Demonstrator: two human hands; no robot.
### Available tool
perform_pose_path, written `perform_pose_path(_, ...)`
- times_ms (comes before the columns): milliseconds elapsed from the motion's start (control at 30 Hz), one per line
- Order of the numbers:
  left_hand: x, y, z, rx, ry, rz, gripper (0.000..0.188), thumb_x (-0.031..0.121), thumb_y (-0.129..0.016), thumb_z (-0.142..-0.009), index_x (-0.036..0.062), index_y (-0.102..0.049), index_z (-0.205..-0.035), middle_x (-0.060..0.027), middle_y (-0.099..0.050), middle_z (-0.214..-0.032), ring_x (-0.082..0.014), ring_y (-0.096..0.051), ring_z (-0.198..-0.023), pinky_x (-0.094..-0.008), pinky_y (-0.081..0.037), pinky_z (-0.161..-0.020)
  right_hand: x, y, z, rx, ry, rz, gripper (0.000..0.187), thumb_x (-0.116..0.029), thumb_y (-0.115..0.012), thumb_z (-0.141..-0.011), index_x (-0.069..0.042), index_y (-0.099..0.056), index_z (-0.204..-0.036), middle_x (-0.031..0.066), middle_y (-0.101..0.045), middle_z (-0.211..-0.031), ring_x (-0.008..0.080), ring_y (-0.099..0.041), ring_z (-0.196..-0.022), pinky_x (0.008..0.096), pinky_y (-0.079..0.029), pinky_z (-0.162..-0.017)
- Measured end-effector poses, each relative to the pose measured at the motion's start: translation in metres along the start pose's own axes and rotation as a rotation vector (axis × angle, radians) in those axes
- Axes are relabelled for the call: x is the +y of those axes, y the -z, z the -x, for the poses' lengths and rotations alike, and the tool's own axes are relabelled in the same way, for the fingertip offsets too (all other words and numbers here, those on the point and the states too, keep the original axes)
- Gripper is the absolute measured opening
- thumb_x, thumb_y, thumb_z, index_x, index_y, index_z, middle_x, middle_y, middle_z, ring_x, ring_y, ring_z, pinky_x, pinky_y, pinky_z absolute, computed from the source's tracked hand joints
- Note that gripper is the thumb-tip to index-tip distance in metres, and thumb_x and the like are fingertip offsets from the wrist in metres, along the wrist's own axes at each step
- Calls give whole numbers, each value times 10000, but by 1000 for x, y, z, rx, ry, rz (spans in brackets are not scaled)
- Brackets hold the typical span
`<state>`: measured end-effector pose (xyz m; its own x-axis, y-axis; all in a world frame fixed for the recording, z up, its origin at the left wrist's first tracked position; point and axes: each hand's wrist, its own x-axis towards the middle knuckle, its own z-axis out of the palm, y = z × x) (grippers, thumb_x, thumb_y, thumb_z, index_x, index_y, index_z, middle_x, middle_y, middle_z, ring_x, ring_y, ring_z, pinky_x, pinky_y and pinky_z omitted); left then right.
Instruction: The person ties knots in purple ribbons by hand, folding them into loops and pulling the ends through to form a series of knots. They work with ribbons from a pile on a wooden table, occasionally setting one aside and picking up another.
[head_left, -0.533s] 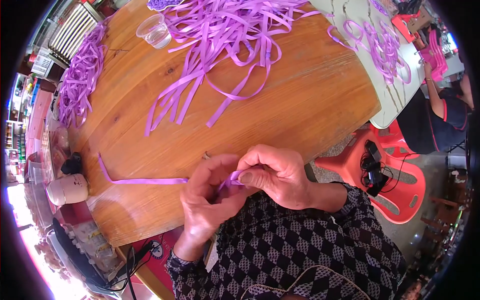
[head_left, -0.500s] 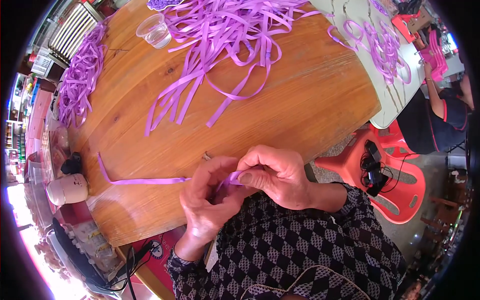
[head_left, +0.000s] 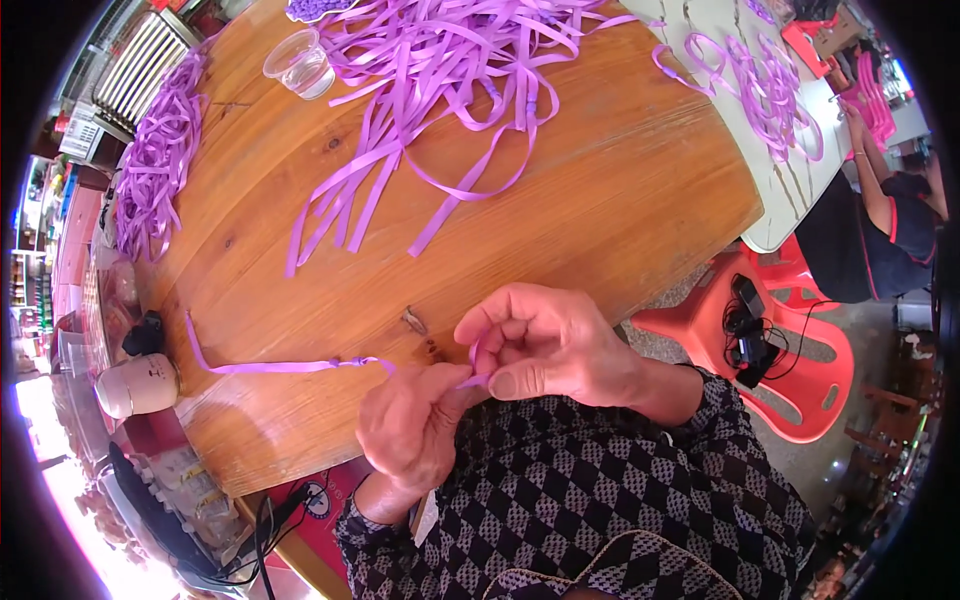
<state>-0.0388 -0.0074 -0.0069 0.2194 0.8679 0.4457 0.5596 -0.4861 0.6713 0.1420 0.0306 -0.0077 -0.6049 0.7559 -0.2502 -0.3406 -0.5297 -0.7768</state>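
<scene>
A narrow purple ribbon (head_left: 270,367) lies along the near side of the wooden table, its far-left end bent upward. Small knots or beads sit on it close to my left hand (head_left: 410,425), which is closed on the ribbon with thumb and fingers pinched. My right hand (head_left: 550,350), just beside it, holds another stretch of the ribbon, looped at the fingers. Both hands are over the table's near edge, in front of my patterned top. Part of the ribbon is hidden inside the left hand.
A big heap of purple ribbons (head_left: 440,70) covers the far part of the wooden table (head_left: 620,200), with a clear plastic cup (head_left: 305,72) and a bowl of purple beads (head_left: 315,8) alongside. More ribbons (head_left: 155,170) hang at left. Red stools (head_left: 690,320) stand right; another person (head_left: 875,220) sits beyond.
My left hand has turned over, its knuckles now uppermost, and the right hand's fingers have lifted into a loose curl. More of the ribbon, with its knots, shows left of the hands.
</scene>
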Motion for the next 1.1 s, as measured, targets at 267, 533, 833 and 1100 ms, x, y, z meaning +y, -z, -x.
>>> perform_pose_path(267, -2, 9, -1, -171, 1012, 1201, 259, 175, -705, -794, -52, -600, -863, -48, -590, -680, -81, -479, -536, -193, -366, -504, 10, 6, 1, 53, 130, 209, 255, 25, -645, -804, 27, -539, -1036, 68, -570, -900, 107, -556, -834, 229, -467, -745)
perform_pose_path(533, -4, 8, -2, -111, 1057, 1342, 235, 164, -689, -807, -48, -600, -857, -54, -585, -666, -72, -461, -508, -190, -365, -496, 11, 8, 0, -44, 450, 544, 159, -28, -676, -786, 9, -598, -919, 88, -598, -940, 175, -575, -888, 277, -462, -745)
perform_pose_path(833, 16, -5, -7, 82, 955, 985, 188, 135, -648, -814, -41, -585, -822, -84, -601, -705, -75, -485, -555, -195, -349, -500, 14, 5, -5, 27, 571, 764, 157, -44, -702, -748, -5, -583, -844, 85, -603, -907, 183, -570, -805, 296, -461, -697)
perform_pose_path(1100, -9, -1, -2, -243, 799, 1560, 218, 142, -663, -780, -58, -582, -812, -159, -614, -649, -83, -421, -429, -197, -293, -419, 10, 5, -2, 104, 308, 547, 105, 74, -581, -783, 21, -585, -874, 93, -590, -921, 174, -578, -840, 291, -471, -732)
